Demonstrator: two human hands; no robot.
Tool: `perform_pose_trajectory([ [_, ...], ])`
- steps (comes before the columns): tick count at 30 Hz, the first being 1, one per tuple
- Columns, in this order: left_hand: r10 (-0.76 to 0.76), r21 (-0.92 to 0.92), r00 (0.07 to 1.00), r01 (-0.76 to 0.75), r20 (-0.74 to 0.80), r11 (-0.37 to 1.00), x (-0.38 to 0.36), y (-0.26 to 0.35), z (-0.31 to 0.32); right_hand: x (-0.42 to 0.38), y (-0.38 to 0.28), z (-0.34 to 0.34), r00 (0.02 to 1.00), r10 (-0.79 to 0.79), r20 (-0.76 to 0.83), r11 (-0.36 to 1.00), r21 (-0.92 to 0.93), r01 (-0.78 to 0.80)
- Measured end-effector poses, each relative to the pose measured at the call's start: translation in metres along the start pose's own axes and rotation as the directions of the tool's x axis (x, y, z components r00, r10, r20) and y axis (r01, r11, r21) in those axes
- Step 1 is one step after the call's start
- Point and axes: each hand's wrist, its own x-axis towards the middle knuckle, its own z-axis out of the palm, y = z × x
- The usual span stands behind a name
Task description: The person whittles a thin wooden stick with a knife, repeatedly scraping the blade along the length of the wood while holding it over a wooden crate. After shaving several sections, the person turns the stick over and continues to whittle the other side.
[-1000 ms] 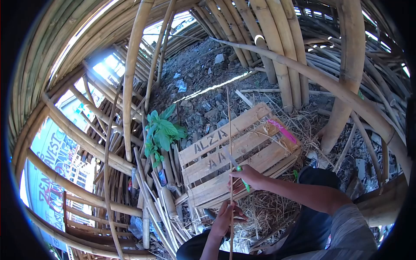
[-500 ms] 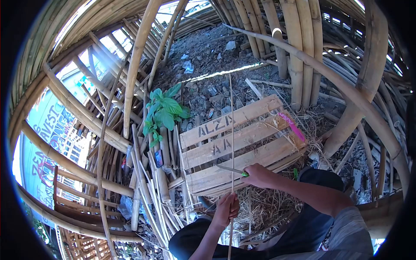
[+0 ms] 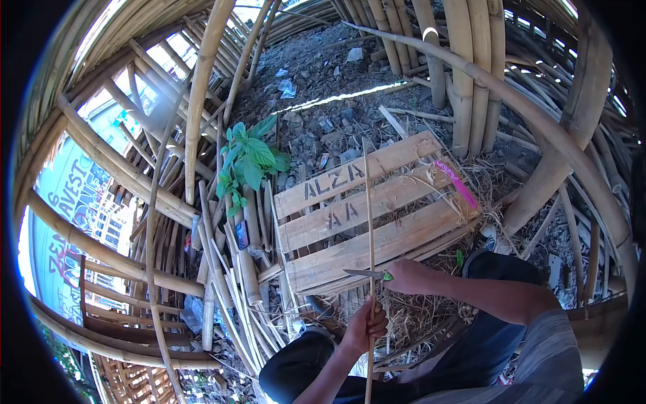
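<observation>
My left hand [image 3: 367, 320] is wrapped round a long thin bamboo strip [image 3: 369, 222], which stands out away from me over a wooden crate. Its lower end runs down past my lap. My right hand [image 3: 406, 277] grips the green handle of a knife [image 3: 365, 273]. The blade points left and crosses the strip just above my left fist. Beneath both lies the slatted wooden crate [image 3: 316, 219], stencilled with dark letters and marked by a pink patch at its right end.
Thick bamboo poles [image 3: 471, 81] stand at the right and back. Cut bamboo lengths [image 3: 232, 269] are heaped at the left beside a leafy green plant [image 3: 252, 161]. Straw and shavings [image 3: 417, 320] lie by my legs. Rubble covers the ground [image 3: 309, 74] behind the crate.
The knife has come down closer to my left hand, its blade now lying level across the strip. The strip's far end has shifted slightly right and lower, and my left hand slightly right.
</observation>
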Motion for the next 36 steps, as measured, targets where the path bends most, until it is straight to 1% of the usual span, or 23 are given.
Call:
perform_pose_trajectory([
  [2, -0.013, -0.010, 1.000, 0.013, -0.014, 1.000, 0.000, 0.002, 0.001, -0.001, -0.005, -0.005, 1.000, -0.004, -0.006, 1.000, -0.001, 0.004],
  [4, -0.065, 0.014, 0.998, 0.065, 0.009, 0.998, -0.001, 0.006, 0.002, -0.001, -0.007, -0.007, 0.999, -0.024, 0.030, 0.998, -0.058, 0.025],
  [8, -0.080, 0.036, 0.997, 0.081, -0.005, 0.996, 0.000, 0.004, 0.002, -0.003, -0.005, 0.004, 0.999, -0.041, 0.012, 0.997, -0.070, 0.042],
  [10, -0.047, 0.098, 0.997, 0.053, -0.059, 0.994, -0.001, 0.003, 0.006, -0.004, -0.006, 0.008, 0.999, -0.051, -0.012, 0.994, -0.099, 0.049],
  [11, -0.050, 0.098, 0.997, 0.056, -0.060, 0.994, -0.001, 0.001, 0.006, -0.004, -0.006, 0.009, 0.999, -0.048, -0.011, 0.994, -0.097, 0.047],
  [13, -0.014, 0.152, 0.994, 0.031, -0.111, 0.988, -0.001, -0.001, 0.005, -0.004, -0.008, 0.003, 0.997, -0.059, -0.051, 0.984, -0.172, 0.050],
  [14, -0.017, 0.152, 0.993, 0.034, -0.113, 0.988, -0.001, -0.003, 0.004, 0.001, -0.005, -0.001, 0.997, -0.057, -0.050, 0.984, -0.169, 0.048],
  [16, 0.055, 0.236, 0.988, -0.020, -0.142, 0.971, 0.002, -0.007, 0.002, 0.018, 0.008, -0.011, 0.985, 0.036, -0.170, 0.965, -0.252, -0.079],
  [17, 0.054, 0.236, 0.989, -0.020, -0.139, 0.971, 0.003, -0.009, 0.003, 0.024, 0.016, -0.019, 0.984, 0.038, -0.172, 0.964, -0.253, -0.082],
  [19, 0.075, 0.244, 0.990, -0.044, -0.120, 0.969, 0.002, -0.009, 0.005, 0.032, 0.025, -0.031, 0.953, 0.059, -0.296, 0.963, -0.233, -0.132],
  [21, 0.083, 0.257, 0.989, -0.049, -0.125, 0.965, -0.001, -0.007, 0.007, 0.031, 0.021, -0.025, 0.951, 0.079, -0.298, 0.967, -0.208, -0.145],
  [23, 0.096, 0.262, 0.987, -0.060, -0.128, 0.963, -0.001, -0.005, 0.007, 0.022, 0.011, -0.014, 0.981, 0.048, -0.185, 0.980, -0.180, -0.082],
  [24, 0.088, 0.248, 0.989, -0.057, -0.118, 0.967, -0.001, -0.005, 0.006, 0.014, 0.001, -0.013, 0.994, -0.014, -0.105, 0.975, -0.224, -0.010],
  [25, 0.081, 0.232, 0.991, -0.054, -0.109, 0.971, -0.001, -0.006, 0.004, 0.007, -0.006, -0.006, 0.995, -0.016, -0.102, 0.975, -0.223, -0.007],
  [27, 0.064, 0.218, 0.991, -0.037, -0.121, 0.975, -0.003, -0.005, 0.006, -0.007, -0.017, 0.006, 0.986, -0.161, -0.045, 0.962, -0.232, 0.147],
  [28, 0.044, 0.207, 0.991, -0.016, -0.130, 0.978, -0.003, -0.006, 0.008, -0.008, -0.020, 0.005, 0.987, -0.159, -0.039, 0.963, -0.228, 0.146],
  [30, 0.042, 0.199, 0.989, -0.012, -0.145, 0.980, -0.003, -0.008, 0.009, -0.005, -0.019, -0.008, 0.996, -0.091, 0.002, 0.962, -0.258, 0.089],
  [32, 0.047, 0.210, 0.984, -0.010, -0.170, 0.978, -0.003, -0.010, 0.012, 0.024, 0.022, -0.006, 0.982, 0.010, -0.187, 0.948, -0.312, -0.069],
  [34, 0.032, 0.200, 0.986, 0.002, -0.164, 0.980, -0.005, -0.013, 0.012, 0.035, 0.041, -0.040, 0.933, 0.167, -0.318, 0.946, -0.217, -0.243],
  [35, 0.039, 0.202, 0.989, -0.009, -0.142, 0.979, -0.003, -0.010, 0.013, 0.034, 0.041, -0.042, 0.930, 0.168, -0.328, 0.945, -0.215, -0.247],
  [36, 0.024, 0.198, 0.990, 0.004, -0.141, 0.980, -0.004, -0.007, 0.015, 0.032, 0.037, -0.044, 0.940, 0.179, -0.290, 0.956, -0.175, -0.236],
])
